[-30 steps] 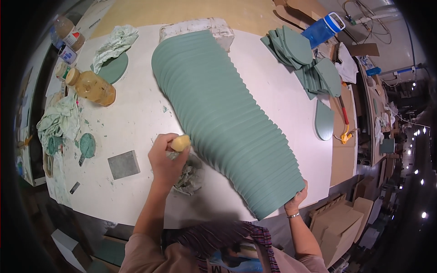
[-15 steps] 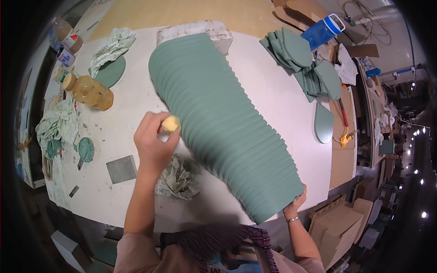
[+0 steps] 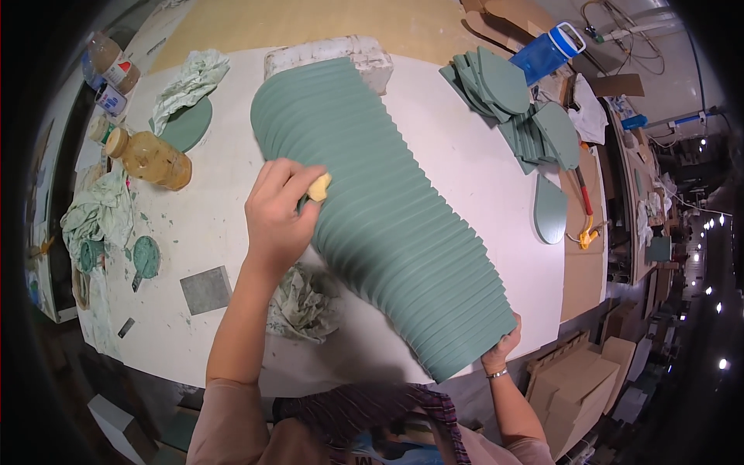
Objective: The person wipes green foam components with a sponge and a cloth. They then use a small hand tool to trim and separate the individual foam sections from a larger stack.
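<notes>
On a broad white tabletop (image 3: 217, 217), a long fanned row of matt green, round-ended flat pieces (image 3: 372, 209) is laid slantwise, from the far middle to the near right edge. To the row's right, two overlapping piles of flat green pieces (image 3: 500, 81) are set well apart from it, with a clear blue bottle with a white handle (image 3: 542, 56) placed just behind. Beyond the row's far end, a scuffed white rectangular block (image 3: 333, 50) is partly hidden by it.

The left side is crowded by a pale crumpled cloth (image 3: 190, 81) draped over a green round disc (image 3: 190, 128), and by a tilted amber-filled jar (image 3: 159, 160). Close to the row's near left side, a stained crumpled cloth (image 3: 304, 302) is seen beside the left forearm. Farther left, a flat grey square (image 3: 205, 290) is set down.

The row's near right corner is met by the right hand (image 3: 504, 345); its fingers are mostly hidden, so their state cannot be told. Smallest, a yellow rounded lump (image 3: 318, 187) is pinched between thumb and forefinger of the left hand (image 3: 283, 205) over the row's left part; whether the row is touched cannot be told.
</notes>
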### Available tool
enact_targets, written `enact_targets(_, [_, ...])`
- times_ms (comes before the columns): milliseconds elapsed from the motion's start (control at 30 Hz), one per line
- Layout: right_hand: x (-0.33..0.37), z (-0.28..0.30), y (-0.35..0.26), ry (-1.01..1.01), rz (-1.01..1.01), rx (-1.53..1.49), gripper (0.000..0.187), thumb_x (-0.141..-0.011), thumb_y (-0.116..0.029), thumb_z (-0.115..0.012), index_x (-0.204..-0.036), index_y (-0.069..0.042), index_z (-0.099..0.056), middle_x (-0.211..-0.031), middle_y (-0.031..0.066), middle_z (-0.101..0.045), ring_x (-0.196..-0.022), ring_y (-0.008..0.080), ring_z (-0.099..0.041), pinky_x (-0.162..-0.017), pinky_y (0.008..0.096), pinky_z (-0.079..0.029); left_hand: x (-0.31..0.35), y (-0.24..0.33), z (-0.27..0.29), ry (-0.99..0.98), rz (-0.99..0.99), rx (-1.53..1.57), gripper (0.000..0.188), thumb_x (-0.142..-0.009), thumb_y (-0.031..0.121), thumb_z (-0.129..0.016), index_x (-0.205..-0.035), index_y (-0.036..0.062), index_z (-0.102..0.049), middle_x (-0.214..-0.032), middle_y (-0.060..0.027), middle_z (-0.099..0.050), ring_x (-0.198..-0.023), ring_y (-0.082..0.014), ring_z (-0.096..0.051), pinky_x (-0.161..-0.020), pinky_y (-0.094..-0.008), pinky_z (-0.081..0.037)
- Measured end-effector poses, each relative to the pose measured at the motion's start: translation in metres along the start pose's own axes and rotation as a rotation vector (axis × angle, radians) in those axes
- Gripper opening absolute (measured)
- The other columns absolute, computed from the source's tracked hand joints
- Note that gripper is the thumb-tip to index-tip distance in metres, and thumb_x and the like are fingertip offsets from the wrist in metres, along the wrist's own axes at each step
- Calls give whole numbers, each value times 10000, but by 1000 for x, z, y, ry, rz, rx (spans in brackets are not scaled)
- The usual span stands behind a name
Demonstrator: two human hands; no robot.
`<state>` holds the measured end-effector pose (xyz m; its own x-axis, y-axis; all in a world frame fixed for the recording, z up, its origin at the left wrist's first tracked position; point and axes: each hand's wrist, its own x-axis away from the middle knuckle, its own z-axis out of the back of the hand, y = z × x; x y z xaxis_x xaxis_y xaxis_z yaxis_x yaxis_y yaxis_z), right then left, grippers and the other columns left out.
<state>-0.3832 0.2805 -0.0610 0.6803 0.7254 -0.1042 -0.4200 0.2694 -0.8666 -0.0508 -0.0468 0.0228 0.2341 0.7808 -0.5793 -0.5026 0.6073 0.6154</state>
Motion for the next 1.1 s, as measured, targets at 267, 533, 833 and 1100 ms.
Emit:
enact_targets(267, [1,-2,-2,73,23,116,996,-816,-887,-384,-1049,63,-575,-798,87,-648,-753,161,-625,-685,307,-517,6,-5,3,15,77,14,265,-691,-42,-727,-944,34,-722,-812,-83,-609,-772,-269,-588,-669,-356,-481])
enact_targets(533, [2,1,0,16,-13,34,901,-816,-843,-492,-1057,24,-536,-876,40,-555,-817,130,-532,-740,298,-468,27,-18,19,11,230,-42,276,-680,-33,-749,-951,11,-720,-805,-75,-591,-769,-236,-574,-677,-342,-463])
enact_targets(833, [-2,-2,-4,77,28,117,1001,-800,-880,-422,-1051,76,-579,-810,104,-658,-756,165,-627,-679,307,-516,-11,-13,-7,-13,83,-23,283,-672,3,-761,-951,9,-720,-817,-104,-594,-782,-265,-581,-702,-367,-472])
enact_targets(1100, [-4,-2,-14,36,4,62,986,-806,-859,-444,-1064,83,-580,-812,107,-660,-763,175,-632,-696,316,-518,-5,-8,5,-11,177,55,311,-693,-24,-759,-1002,-2,-725,-821,-81,-595,-771,-216,-598,-689,-305,-491])
